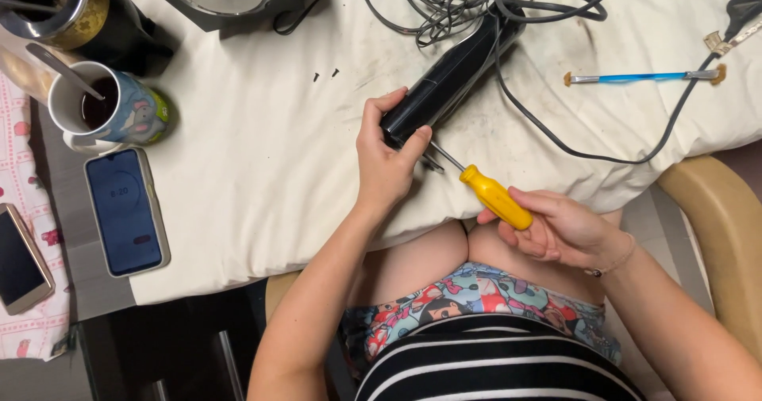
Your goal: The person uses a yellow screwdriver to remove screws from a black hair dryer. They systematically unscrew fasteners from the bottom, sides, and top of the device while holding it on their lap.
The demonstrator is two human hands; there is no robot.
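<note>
At the tabletop's near edge, the left hand (385, 159) grips the end of a long black device (444, 83). The right hand (559, 226) is closed around a yellow-handled screwdriver (492, 196), tip at that end. The tip could slip, since the device overhangs the edge unsupported.

This looks like a home, with repairs done at a makeshift spot rather than a workshop. The desk (262, 179) is draped in a stained white cloth (635, 20). A picture mug (119, 107) with a spoon stands by two phones (127, 210) and a pink patterned cloth (32, 210). Tangled black cables (468, 0) lie about, and the person sits in patterned shorts (476, 298) on a padded chair (722, 226).
</note>
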